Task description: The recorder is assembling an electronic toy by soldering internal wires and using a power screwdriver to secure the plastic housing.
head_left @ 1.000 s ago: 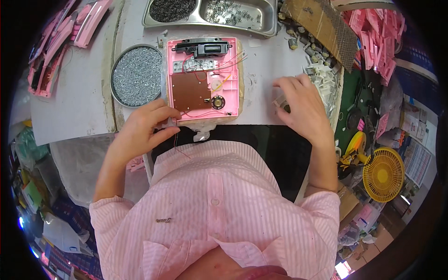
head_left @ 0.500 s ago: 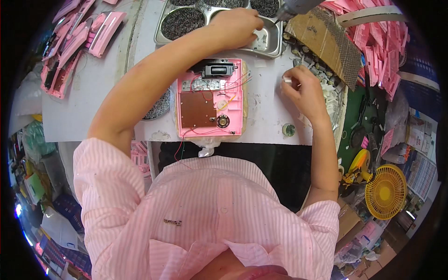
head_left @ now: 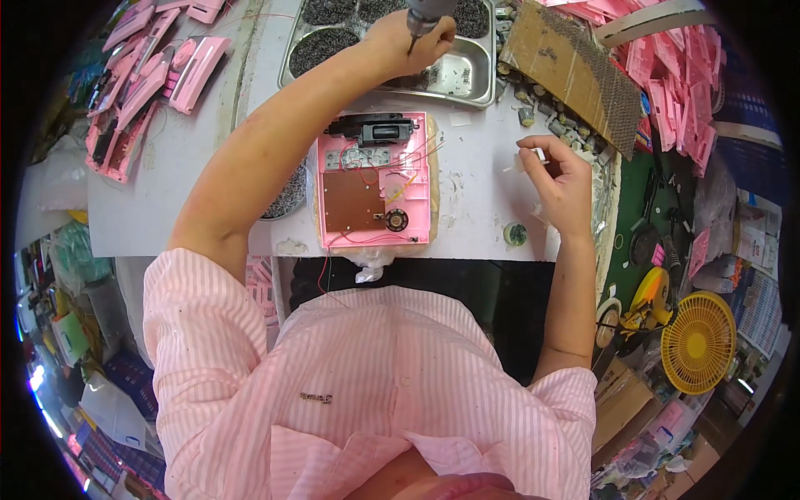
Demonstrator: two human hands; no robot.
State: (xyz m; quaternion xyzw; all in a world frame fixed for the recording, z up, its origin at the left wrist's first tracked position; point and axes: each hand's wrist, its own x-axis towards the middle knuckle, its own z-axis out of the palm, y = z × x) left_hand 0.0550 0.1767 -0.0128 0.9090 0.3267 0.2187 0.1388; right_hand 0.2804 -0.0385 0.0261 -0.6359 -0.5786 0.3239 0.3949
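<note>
My left hand (head_left: 407,48) is over the metal tray (head_left: 385,94), its fingers curled in and partly covered by an electric screwdriver (head_left: 427,12) hanging above. Whatever lies in those fingers is too hidden to make out. To the right, over the table, my right hand (head_left: 562,182) pinches a small white plastic piece (head_left: 540,154) between thumb and fingers. Between my arms rests a pink plastic casing (head_left: 421,212), open side up. Inside it show a brown board (head_left: 352,200), a black cassette-like mechanism (head_left: 385,132), a round speaker-like part (head_left: 397,219) and thin wires.
Dark screws (head_left: 323,52) fill several tray compartments. A cardboard flap (head_left: 575,71) leans over small metal motors (head_left: 546,111) at the right. Pink casings pile up at the far right (head_left: 667,83) and left (head_left: 196,75). A small green-topped jar (head_left: 515,233) stands near the front edge.
My left hand has moved left and up from the tray's right compartment. The screwdriver now hangs farther left, before that hand. My right hand has shifted slightly down and right.
</note>
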